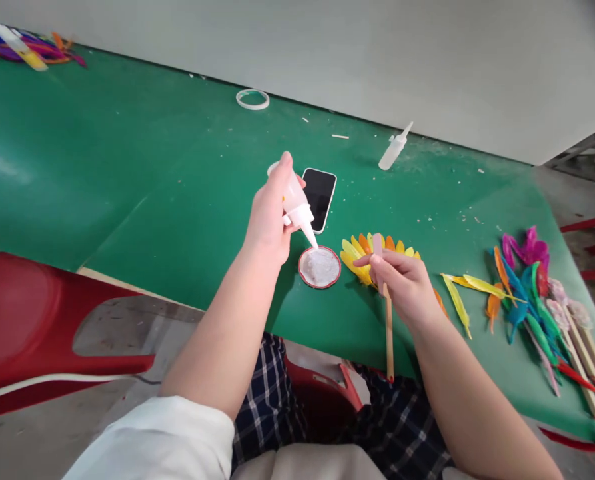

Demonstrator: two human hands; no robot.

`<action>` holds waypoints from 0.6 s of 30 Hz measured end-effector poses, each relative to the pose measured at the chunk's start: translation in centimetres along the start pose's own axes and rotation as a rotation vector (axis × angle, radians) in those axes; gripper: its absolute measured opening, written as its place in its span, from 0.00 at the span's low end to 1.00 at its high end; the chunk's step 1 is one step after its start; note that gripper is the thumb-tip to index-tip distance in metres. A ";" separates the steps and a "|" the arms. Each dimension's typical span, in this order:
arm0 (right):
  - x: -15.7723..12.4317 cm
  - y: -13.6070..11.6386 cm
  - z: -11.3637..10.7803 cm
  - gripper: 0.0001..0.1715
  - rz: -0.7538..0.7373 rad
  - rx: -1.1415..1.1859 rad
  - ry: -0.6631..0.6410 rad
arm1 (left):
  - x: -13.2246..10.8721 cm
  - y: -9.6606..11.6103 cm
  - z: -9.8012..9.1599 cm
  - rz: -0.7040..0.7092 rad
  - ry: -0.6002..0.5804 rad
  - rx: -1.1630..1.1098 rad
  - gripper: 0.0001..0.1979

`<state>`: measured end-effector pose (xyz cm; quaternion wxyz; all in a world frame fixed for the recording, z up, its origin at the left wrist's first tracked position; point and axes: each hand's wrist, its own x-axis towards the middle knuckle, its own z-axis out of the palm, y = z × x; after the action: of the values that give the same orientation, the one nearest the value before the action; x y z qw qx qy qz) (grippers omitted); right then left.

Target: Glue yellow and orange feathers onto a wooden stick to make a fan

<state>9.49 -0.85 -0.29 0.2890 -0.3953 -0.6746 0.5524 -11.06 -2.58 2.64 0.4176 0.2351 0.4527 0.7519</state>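
Note:
My left hand (272, 217) is closed around a white glue bottle (298, 208), tipped so that its nozzle points down at a round disc (320, 268). The disc has a whitish, wet-looking face and a red rim, and lies on the table. In my right hand (402, 280) a small flat pinkish strip (378, 247) is pinched upright between thumb and fingers. Beneath that hand lies a fan of yellow and orange feathers (357, 252) with a wooden stick handle (390, 333); my hand covers part of it.
A phone (320, 198) lies behind the disc. Farther back are another glue bottle (393, 152) and a white ring (252, 100). Loose coloured feathers (517, 300) and several wooden sticks (580, 347) lie at right. A red chair (22, 320) stands at left.

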 end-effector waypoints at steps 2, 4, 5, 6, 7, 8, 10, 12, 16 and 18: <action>-0.2 -0.1 0.1 0.16 0.062 -0.002 -0.059 | -0.1 -0.1 0.0 -0.002 -0.040 0.026 0.17; -0.3 -0.1 0.2 0.18 0.103 0.004 -0.084 | -0.1 -0.2 0.0 -0.018 -0.051 0.069 0.18; -0.3 -0.1 0.3 0.18 0.111 0.011 -0.082 | -0.1 -0.3 0.0 -0.027 -0.056 0.098 0.18; -0.3 -0.1 0.4 0.18 0.113 0.020 -0.074 | -0.1 -0.3 0.0 -0.033 -0.066 0.132 0.20; -0.3 -0.1 0.4 0.19 0.112 0.027 -0.064 | -0.1 -0.3 0.1 -0.037 -0.082 0.170 0.21; -0.3 0.0 0.5 0.19 0.112 0.031 -0.054 | -0.1 -0.3 0.1 -0.038 -0.098 0.207 0.23; -0.3 0.0 0.5 0.19 0.116 0.030 -0.034 | -0.3 -0.1 0.2 -0.025 -0.128 0.272 0.24; -0.3 -0.1 0.5 0.20 0.121 0.020 -0.018 | -0.7 0.1 0.2 0.020 -0.166 0.316 0.23; -0.4 -0.5 0.5 0.21 0.064 0.037 0.017 | -1.7 0.8 0.2 0.153 -0.335 0.353 0.20; -0.4 -0.7 0.6 0.20 0.007 0.109 -0.004 | -2.1 1.1 0.2 0.183 -0.425 0.390 0.20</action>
<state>9.07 -1.55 0.26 0.3068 -0.3804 -0.6426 0.5901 -10.23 -4.54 3.71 0.3807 0.5028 0.4678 0.6192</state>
